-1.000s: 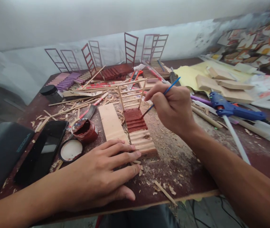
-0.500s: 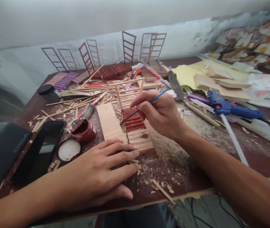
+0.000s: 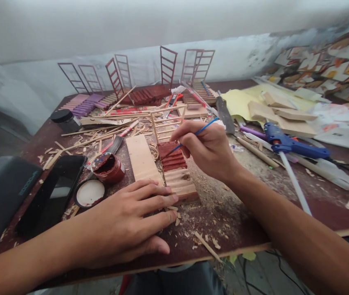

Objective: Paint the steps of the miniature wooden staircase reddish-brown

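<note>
A thin blue paintbrush is pinched in my right hand, its tip down on the red-painted ridges of a small grooved wooden piece. The far part of that piece is dark red, the near part bare wood. Behind it stands a small ladder-like frame of thin sticks. My left hand lies flat with fingers stretched, fingertips at the near left edge of the piece and over the end of a plain wooden board. Left of the board stands an open jar of red paint, its lid beside it.
A phone and a dark box-like device lie at the left. A blue glue gun rests at the right near wood blocks. Shavings and sticks litter the table; painted ladder frames stand at the back.
The camera view has shifted slightly. The brush tip stays at the red ridges with only a slight movement; my left hand keeps its place.
</note>
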`<state>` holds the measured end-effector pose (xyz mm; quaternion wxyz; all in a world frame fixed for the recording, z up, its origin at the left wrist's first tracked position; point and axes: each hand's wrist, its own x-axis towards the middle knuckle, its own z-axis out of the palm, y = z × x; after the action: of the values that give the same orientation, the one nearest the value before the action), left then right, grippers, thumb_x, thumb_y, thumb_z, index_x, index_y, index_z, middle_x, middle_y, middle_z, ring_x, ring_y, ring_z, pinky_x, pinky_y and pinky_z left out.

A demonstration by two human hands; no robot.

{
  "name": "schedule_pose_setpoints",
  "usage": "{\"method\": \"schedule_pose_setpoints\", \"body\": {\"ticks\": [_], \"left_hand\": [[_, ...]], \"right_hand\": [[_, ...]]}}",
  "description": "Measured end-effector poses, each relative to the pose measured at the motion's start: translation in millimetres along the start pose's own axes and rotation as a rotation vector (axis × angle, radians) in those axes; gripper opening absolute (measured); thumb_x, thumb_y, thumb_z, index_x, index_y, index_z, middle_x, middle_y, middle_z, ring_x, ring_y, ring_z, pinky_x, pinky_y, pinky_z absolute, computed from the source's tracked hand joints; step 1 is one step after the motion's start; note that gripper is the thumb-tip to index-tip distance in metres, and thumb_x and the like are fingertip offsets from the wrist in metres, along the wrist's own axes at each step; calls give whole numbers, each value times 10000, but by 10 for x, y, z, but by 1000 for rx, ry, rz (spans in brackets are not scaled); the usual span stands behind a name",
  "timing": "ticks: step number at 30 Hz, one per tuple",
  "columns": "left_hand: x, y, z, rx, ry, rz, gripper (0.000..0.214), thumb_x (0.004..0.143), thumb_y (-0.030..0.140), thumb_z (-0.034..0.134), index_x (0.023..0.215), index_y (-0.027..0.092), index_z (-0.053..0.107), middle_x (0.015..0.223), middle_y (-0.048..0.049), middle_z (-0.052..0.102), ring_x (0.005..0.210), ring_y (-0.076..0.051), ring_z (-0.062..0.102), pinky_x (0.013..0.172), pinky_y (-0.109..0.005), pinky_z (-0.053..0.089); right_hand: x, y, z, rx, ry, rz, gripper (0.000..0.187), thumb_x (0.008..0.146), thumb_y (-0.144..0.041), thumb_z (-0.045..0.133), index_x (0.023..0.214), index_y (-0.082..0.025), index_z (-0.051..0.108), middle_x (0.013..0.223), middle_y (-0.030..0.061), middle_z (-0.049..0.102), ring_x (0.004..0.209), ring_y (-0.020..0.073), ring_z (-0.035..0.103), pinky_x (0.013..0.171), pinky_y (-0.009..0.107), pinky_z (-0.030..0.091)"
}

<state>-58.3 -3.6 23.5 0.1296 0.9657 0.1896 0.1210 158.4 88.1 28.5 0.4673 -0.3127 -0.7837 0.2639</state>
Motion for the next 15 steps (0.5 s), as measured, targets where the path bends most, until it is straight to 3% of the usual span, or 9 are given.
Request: {"method": "schedule_pose_setpoints", "body": {"ticks": [8,15], "left_hand": [[0,1,-5,-8,10,-4,406,1007,445,470,1276,156,566,1383,-92,559,1283,-251,490,1127,-446,379],[13,-4,-7,8,12,7,415,1018,448,439,1279,149,563,1379,-82,563,1292,-248,471,1129,-432,363]], "right_hand": [[-7,-21,-2,-32,59,-3,259,830,-58,449,728,-143,671,570,-38,509,559,61,466,537,236,349],[-10,-29,11,-14,19,-2,278,819,-34,444,701,-146,669,568,-42,539,566,55,490,560,238,367]]}}
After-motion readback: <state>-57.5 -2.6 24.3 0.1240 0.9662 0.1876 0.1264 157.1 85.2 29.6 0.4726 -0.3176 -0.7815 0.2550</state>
